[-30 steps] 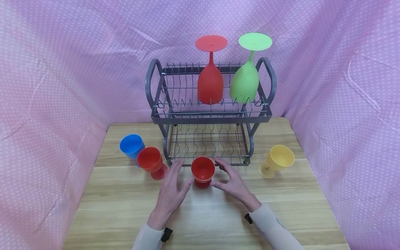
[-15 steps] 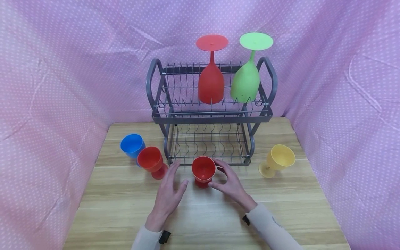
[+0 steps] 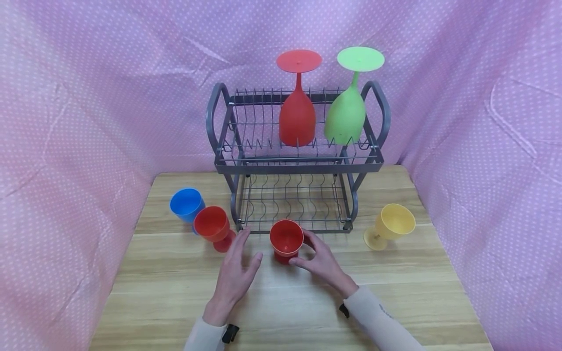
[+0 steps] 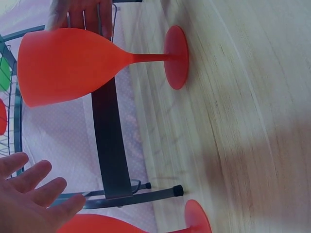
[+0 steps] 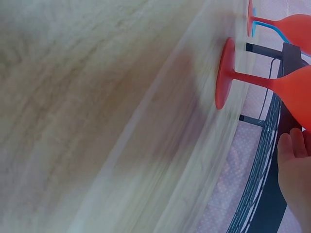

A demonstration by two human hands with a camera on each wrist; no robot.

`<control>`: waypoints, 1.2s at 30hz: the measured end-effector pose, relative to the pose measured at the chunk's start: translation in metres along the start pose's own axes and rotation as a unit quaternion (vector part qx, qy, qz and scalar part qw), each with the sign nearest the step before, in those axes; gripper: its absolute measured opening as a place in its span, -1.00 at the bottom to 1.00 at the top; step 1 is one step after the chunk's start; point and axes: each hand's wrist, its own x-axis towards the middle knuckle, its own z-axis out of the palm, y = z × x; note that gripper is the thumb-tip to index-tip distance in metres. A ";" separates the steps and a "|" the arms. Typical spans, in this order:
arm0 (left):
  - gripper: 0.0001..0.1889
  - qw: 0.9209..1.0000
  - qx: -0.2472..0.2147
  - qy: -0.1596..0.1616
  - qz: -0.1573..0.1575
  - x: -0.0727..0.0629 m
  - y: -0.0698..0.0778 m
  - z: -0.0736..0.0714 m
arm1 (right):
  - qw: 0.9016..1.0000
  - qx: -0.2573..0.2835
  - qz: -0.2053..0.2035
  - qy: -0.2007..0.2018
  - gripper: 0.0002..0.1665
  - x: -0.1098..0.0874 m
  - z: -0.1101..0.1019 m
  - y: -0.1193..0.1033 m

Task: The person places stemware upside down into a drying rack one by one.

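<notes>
A red plastic wine glass (image 3: 286,237) stands upright on the table in front of the rack. My right hand (image 3: 322,261) holds its bowl from the right, thumb at the near side and fingers curving around the far side. The left wrist view shows those fingers (image 4: 91,17) partly hidden behind the bowl. My left hand (image 3: 234,275) is held apart to the left of this glass, fingers extended and spread, with nothing in it. Close beyond its fingertips stands a second red wine glass (image 3: 212,225).
A dark two-tier dish rack (image 3: 298,169) stands at the back. On its upper tier, a red wine glass (image 3: 297,119) and a green one (image 3: 345,117) sit upside down. A blue glass (image 3: 186,204) is at the left, a yellow glass (image 3: 395,222) at the right.
My right hand has closed in on the middle red glass, its fingers drawing down around the bowl. My left hand has drawn slightly away to the left. The glasses stay in place.
</notes>
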 end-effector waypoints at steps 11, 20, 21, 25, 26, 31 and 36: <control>-0.23 1.000 -0.006 0.005 0.006 -0.001 -0.001 0.001 | 1.000 0.004 -0.013 0.012 0.05 0.007 0.010 -0.001; -0.25 1.000 -0.013 0.006 0.006 0.000 -0.001 0.000 | 0.999 0.006 -0.034 0.012 -0.02 0.007 0.008 -0.003; -0.26 1.000 -0.013 0.006 0.006 0.000 -0.001 -0.001 | 0.999 0.006 -0.038 0.012 -0.02 0.006 0.007 -0.005; -0.26 1.000 -0.013 0.004 0.004 0.001 0.000 -0.002 | 0.998 0.002 -0.054 0.012 -0.03 0.003 0.001 -0.010; -0.26 1.000 -0.013 0.004 0.004 0.001 0.000 -0.002 | 0.998 0.001 -0.054 0.012 -0.02 0.002 -0.001 -0.011; -0.26 1.000 -0.023 0.007 0.009 0.003 0.003 -0.002 | 0.998 -0.005 -0.058 0.017 -0.02 -0.002 -0.010 -0.020; -0.23 0.999 -0.034 0.008 0.014 0.004 0.008 -0.002 | 0.997 -0.016 -0.070 0.031 -0.02 -0.005 -0.020 -0.029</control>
